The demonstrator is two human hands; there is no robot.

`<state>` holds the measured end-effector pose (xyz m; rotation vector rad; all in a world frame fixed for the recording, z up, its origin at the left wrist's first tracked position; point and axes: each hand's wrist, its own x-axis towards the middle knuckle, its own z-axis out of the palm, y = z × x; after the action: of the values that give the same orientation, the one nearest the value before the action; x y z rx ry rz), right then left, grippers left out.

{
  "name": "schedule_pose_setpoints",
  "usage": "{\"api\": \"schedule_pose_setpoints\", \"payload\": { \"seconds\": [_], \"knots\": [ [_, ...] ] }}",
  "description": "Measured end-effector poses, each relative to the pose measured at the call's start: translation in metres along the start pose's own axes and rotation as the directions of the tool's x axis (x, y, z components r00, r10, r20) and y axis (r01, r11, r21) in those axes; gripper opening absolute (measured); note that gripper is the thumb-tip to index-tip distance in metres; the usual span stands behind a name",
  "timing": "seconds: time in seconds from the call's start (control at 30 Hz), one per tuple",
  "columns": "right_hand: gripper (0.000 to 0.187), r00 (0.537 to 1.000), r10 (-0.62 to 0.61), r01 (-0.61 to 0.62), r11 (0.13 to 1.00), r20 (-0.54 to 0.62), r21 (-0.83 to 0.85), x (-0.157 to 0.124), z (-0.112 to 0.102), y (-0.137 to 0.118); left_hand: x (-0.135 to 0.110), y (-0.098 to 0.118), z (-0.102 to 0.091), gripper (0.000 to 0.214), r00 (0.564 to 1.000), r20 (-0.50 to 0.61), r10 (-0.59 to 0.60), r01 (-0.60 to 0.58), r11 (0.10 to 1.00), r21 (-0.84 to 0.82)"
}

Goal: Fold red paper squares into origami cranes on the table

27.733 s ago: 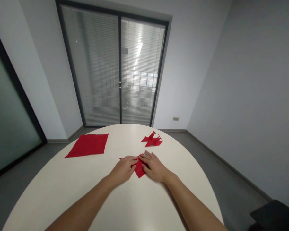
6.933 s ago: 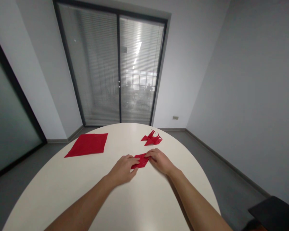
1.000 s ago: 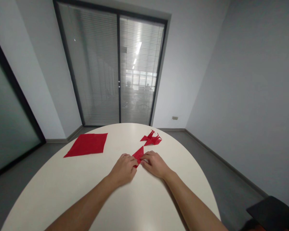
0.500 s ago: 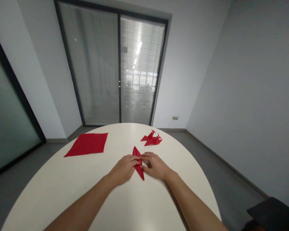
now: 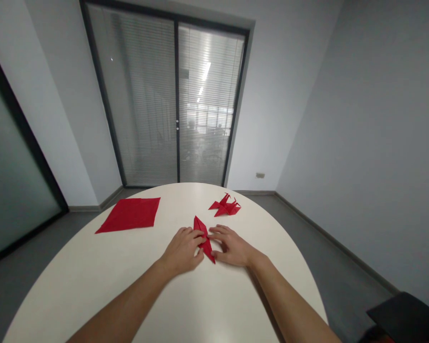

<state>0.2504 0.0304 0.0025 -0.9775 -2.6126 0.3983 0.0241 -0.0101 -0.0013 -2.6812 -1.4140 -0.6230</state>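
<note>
A narrow folded red paper piece (image 5: 202,236) lies on the white round table (image 5: 93,276), pointing away from me. My left hand (image 5: 183,248) presses on its left side with curled fingers. My right hand (image 5: 232,247) rests against its right side, fingers stretched out flat onto the paper. Part of the paper is hidden under my fingers.
A flat stack of red square sheets (image 5: 129,214) lies at the table's far left. Folded red paper cranes (image 5: 226,206) sit at the far right of the table. Glass doors with blinds (image 5: 175,100) stand beyond. A dark chair corner (image 5: 403,314) shows at lower right.
The folded paper has turned from a short triangle into a long narrow shape lying lengthwise between my hands. Both hands stay on it, the right fingers now flatter.
</note>
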Motion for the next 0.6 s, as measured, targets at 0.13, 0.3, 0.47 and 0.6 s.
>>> {"api": "schedule_pose_setpoints", "payload": {
  "seconds": [0.13,0.3,0.47,0.6],
  "knots": [
    [0.046,0.996,-0.058,0.058,0.998,-0.063,0.013,0.003,0.002,-0.003,0.001,-0.001,0.002,0.034,0.999,-0.011,-0.038,0.038,0.999,0.022],
    [0.033,0.982,-0.162,0.164,0.986,-0.101,0.009,0.009,0.005,-0.010,0.002,-0.005,0.007,0.033,0.999,-0.020,-0.048,0.048,0.999,0.008],
    [0.025,0.975,-0.198,0.198,0.980,-0.101,-0.013,0.010,0.004,-0.004,0.001,-0.006,0.008,0.029,0.998,-0.054,-0.019,0.018,1.000,-0.006],
    [0.024,0.974,-0.183,0.177,0.983,-0.134,-0.055,0.009,0.005,0.006,0.001,-0.007,0.010,0.027,0.997,-0.074,0.004,-0.005,1.000,-0.014]
  ]
}}
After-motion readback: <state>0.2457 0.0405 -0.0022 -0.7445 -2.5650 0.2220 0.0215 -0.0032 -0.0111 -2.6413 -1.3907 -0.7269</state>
